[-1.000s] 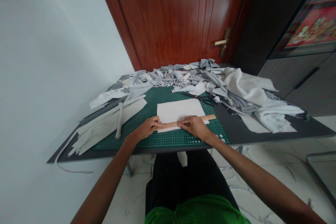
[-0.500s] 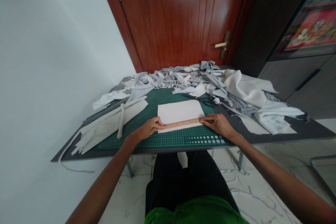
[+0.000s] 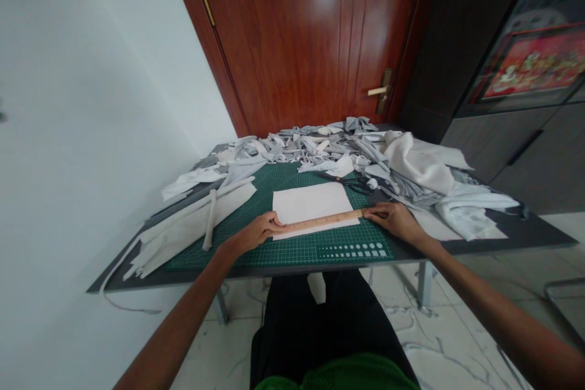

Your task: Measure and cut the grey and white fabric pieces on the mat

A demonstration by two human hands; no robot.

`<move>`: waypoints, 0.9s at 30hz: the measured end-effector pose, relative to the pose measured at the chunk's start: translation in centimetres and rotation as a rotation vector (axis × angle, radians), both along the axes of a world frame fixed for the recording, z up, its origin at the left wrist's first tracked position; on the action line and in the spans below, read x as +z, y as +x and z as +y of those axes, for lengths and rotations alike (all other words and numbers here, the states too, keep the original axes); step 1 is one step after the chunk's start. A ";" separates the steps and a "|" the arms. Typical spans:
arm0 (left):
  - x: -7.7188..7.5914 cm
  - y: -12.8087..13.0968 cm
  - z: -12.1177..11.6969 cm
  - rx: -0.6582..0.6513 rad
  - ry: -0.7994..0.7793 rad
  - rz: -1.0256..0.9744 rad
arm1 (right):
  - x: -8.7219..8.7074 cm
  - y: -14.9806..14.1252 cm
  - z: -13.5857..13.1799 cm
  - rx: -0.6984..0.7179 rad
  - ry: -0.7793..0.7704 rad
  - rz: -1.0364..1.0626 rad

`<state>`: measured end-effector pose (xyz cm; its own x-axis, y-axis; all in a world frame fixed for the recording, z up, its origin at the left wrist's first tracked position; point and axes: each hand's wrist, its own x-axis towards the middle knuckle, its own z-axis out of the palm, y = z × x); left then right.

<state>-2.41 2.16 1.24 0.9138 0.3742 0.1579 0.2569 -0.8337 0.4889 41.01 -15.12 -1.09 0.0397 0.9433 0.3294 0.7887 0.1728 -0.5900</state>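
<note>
A wooden ruler (image 3: pixel 324 220) lies slanted across the lower part of a white sheet of paper or fabric (image 3: pixel 311 203), which rests on a green cutting mat (image 3: pixel 292 254). My left hand (image 3: pixel 258 231) holds the ruler's left end at the sheet's lower left corner. My right hand (image 3: pixel 393 222) grips its right end, beyond the sheet's edge. Black-handled scissors (image 3: pixel 351 184) lie at the mat's far edge, a little beyond my right hand.
Grey and white fabric scraps (image 3: pixel 311 149) cover the far end of the dark table (image 3: pixel 516 237). Larger white cloth (image 3: pixel 420 164) lies to the right, and long pale strips (image 3: pixel 192 222) lie left of the mat. A wall runs along the left, with a wooden door beyond.
My right hand has moved rightward along the ruler to its right end. The ruler now slants slightly more. My left hand stays in place, and the view has tilted slightly.
</note>
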 end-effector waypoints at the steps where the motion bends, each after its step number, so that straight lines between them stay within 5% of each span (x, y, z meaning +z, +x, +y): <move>1: 0.0 0.0 -0.1 0.007 -0.004 -0.008 | -0.1 0.1 0.1 0.011 -0.002 0.063; 8: -0.6 0.1 -1.4 0.124 -0.020 -0.153 | 1.2 -0.6 2.8 0.007 0.048 0.185; 19: 0.2 0.2 -2.7 0.216 -0.014 -0.112 | 2.6 -6.8 15.9 -0.053 0.056 -0.026; 27: -0.7 -0.3 -1.7 0.327 0.029 -0.181 | 0.4 -2.1 11.9 -0.224 0.043 -0.305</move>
<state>-2.72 0.41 0.50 0.7029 0.6346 0.3211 0.4235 -0.7362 0.5279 38.87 -3.25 -0.66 0.1376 0.9074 0.3972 0.9481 -0.0046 -0.3180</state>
